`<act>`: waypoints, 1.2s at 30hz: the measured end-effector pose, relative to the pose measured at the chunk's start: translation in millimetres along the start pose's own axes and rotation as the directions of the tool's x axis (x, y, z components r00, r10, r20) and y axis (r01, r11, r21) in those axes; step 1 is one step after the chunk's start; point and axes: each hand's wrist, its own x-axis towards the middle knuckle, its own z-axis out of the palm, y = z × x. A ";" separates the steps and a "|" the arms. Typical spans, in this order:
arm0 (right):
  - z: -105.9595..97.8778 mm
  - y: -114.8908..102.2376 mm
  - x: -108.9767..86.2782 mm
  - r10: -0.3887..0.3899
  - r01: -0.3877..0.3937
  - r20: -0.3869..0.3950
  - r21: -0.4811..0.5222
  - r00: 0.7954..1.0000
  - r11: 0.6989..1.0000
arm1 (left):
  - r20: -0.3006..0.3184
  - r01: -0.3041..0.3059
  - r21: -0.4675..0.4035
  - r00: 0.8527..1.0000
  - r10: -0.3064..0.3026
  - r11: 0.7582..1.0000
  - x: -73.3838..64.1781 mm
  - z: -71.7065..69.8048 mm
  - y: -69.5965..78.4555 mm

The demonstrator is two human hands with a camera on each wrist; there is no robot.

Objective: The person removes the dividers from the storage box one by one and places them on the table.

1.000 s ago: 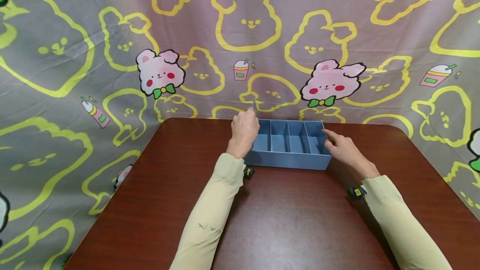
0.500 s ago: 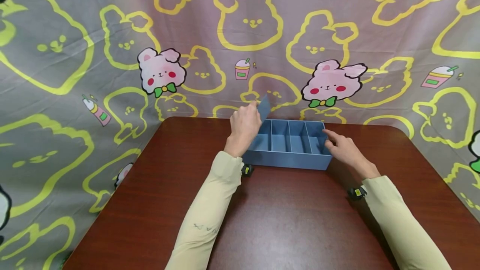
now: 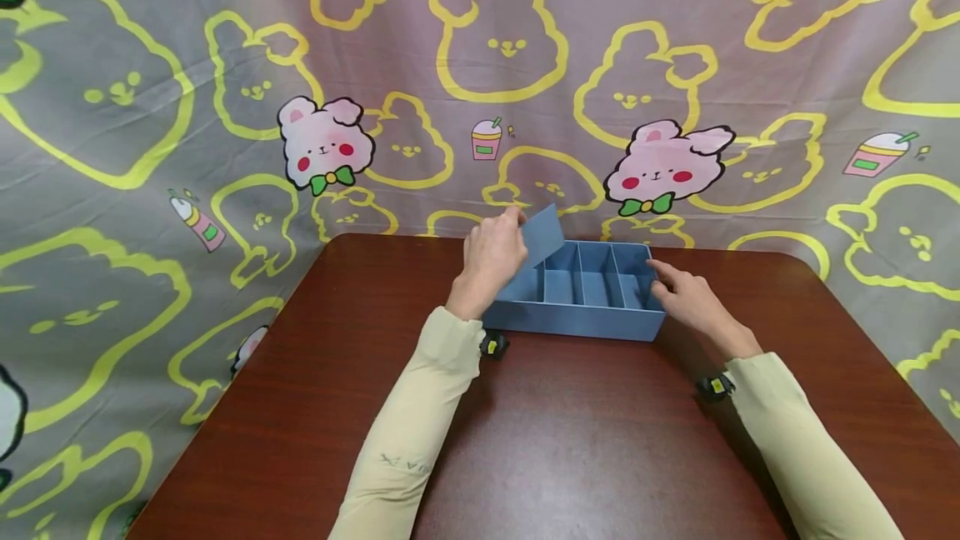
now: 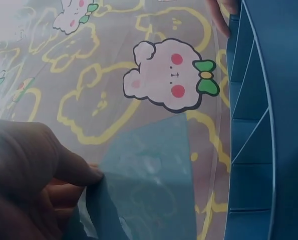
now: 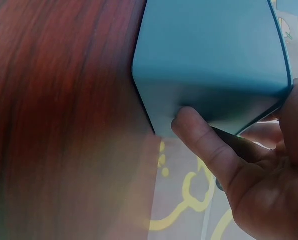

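Near the far table edge lies a long blue divided box (image 3: 573, 321), its compartments facing up. My left hand (image 3: 491, 261) pinches a thin flat blue panel (image 3: 543, 236) over the box's left end, tilted and overlapping the left compartments in the head view. Thumb and fingers (image 4: 83, 172) hold the panel by one edge in the left wrist view, beside the box's long side. My right hand (image 3: 693, 298) grips the box's right end: in the right wrist view one digit presses the outer end wall while another reaches to the rim.
The box stands on a dark red-brown wooden table (image 3: 570, 440). Behind it hangs a grey cloth (image 3: 405, 215) with yellow outlines and pink rabbit faces, close to the table's far edge. Both wrists carry small black cameras.
The blue panel has turned from nearly edge-on to showing its flat face, and tipped to the right and down toward the box. My right hand stays at the box's right end.
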 end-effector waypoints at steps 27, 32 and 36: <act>2.2 1.9 1.2 -0.001 0.001 0.010 0.004 1.000 1.000 | 0.167 -0.017 -0.236 0.984 0.058 0.972 -27.0 23.7 10.3; 2.6 2.4 1.2 0.002 -0.002 0.005 -0.005 1.000 1.000 | 0.214 -0.027 -0.272 0.973 0.087 0.962 -29.8 27.1 16.2; 2.5 2.2 0.7 0.004 -0.004 -0.002 -0.001 1.000 1.000 | 0.223 -0.037 -0.263 0.970 0.098 0.964 -32.6 32.1 20.2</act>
